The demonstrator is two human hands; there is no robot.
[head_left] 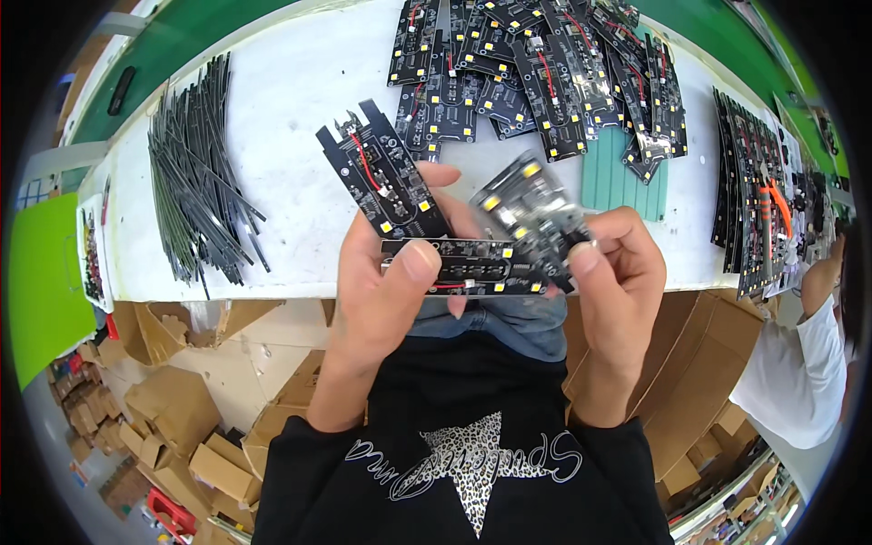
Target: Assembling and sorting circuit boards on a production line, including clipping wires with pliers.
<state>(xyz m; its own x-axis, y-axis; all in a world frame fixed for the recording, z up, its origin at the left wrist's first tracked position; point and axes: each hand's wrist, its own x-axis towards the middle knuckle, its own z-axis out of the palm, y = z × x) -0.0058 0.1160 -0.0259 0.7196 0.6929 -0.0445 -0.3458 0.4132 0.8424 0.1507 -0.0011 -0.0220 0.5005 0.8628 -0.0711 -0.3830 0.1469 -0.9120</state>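
My left hand (386,282) is closed on two black circuit boards over the table's front edge. One upright circuit board (377,173) has a red wire and yellow-white square LEDs. Across it, under my thumb, lies a second circuit board (486,259), turned sideways. In my right hand (622,282) another circuit board (527,213) is pinched at its lower corner, tilted and blurred by motion. It overlaps the right end of the sideways board; whether they touch I cannot tell. Past my hands lies a heap of similar circuit boards (554,86).
A bundle of black strips (195,173) lies at left on the white table (291,82). A green ribbed mat (622,177) shows under the heap. At right, more boards stand in a row (749,191) beside orange-handled pliers (777,213). Cardboard boxes (690,363) sit below; a co-worker's sleeve (795,381) is at right.
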